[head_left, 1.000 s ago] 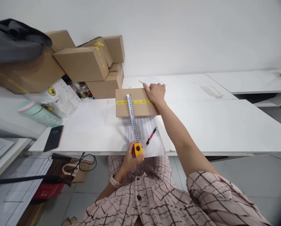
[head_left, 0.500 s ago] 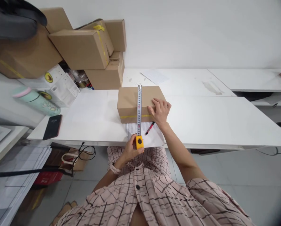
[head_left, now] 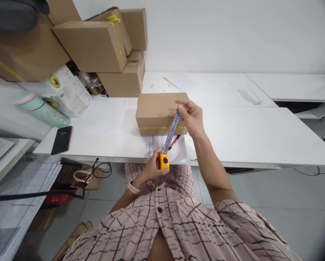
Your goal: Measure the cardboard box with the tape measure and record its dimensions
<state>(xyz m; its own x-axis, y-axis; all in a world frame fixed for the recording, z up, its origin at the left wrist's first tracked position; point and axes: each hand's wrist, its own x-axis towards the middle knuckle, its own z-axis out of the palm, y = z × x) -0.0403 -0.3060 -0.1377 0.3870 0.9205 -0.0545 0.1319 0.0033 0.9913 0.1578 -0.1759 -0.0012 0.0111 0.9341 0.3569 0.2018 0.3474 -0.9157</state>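
Observation:
My left hand (head_left: 153,167) is closed around the yellow case of a tape measure (head_left: 164,161), just off the table's front edge. Its blade is pulled out and slants up to the right. Between thumb and fingers, my right hand (head_left: 192,116) pinches the blade's far end, above the right side of a cardboard box (head_left: 159,105). The closed box lies on the white table with a yellow strip along its front face. Under the blade, a red and black pen (head_left: 175,142) rests on a printed sheet of paper (head_left: 180,151), partly covered by the box.
Stacked cardboard boxes (head_left: 89,45) fill the back left. A mint bottle (head_left: 44,110) leans by a white carton (head_left: 72,99), with a phone (head_left: 61,140) on the table's left end. A black cable (head_left: 101,170) hangs below the edge. A paper (head_left: 185,84) lies behind the box.
My right hand has left the box top and taken the blade's end. The blade, which lay straight across the box, now tilts right and is shorter. My left hand still holds the case.

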